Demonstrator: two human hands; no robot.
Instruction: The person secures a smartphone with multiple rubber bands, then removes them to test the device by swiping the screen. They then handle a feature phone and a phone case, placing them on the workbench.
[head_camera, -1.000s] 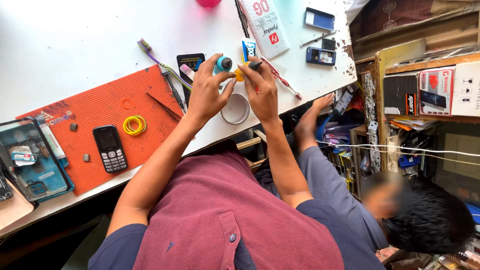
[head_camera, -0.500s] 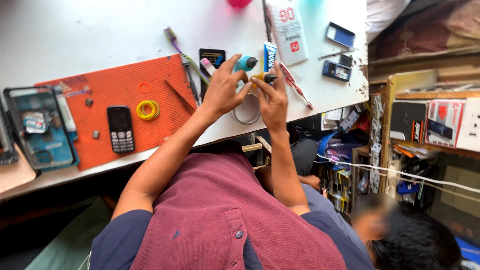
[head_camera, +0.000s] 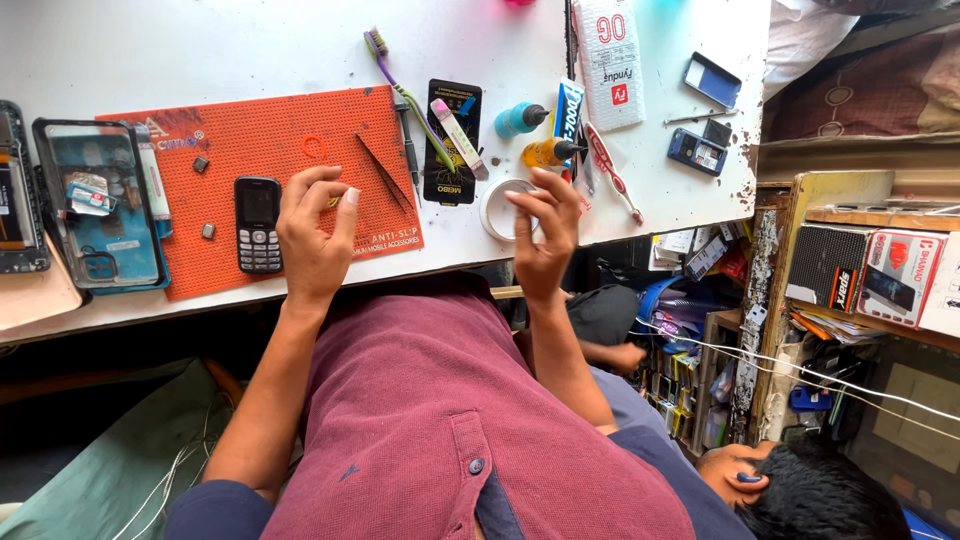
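Note:
My left hand (head_camera: 313, 235) lies fingers-down on the orange perforated mat (head_camera: 240, 135), right beside a black keypad phone (head_camera: 258, 225). Its fingertips cover a yellow coil (head_camera: 334, 201), of which only a sliver shows. Whether the fingers grip it is unclear. My right hand (head_camera: 545, 228) hovers with its fingers apart and nothing in it, just right of a white tape roll (head_camera: 497, 212). A blue bottle (head_camera: 520, 120) and a yellow bottle (head_camera: 548, 152) lie on the white table (head_camera: 200, 50) beyond it.
Black tweezers (head_camera: 382, 172), a toothbrush (head_camera: 395, 75), a black packet (head_camera: 452, 140) and a small blue phone (head_camera: 697, 152) lie on the table. A teal phone case (head_camera: 100, 205) sits left. Another person's head (head_camera: 810, 492) is at the lower right, beside cluttered shelves (head_camera: 860, 270).
Both hands were up at the blue and yellow bottles. The bottles now lie on the table, my left hand has moved left onto the mat over the yellow coil, and my right hand has drawn back.

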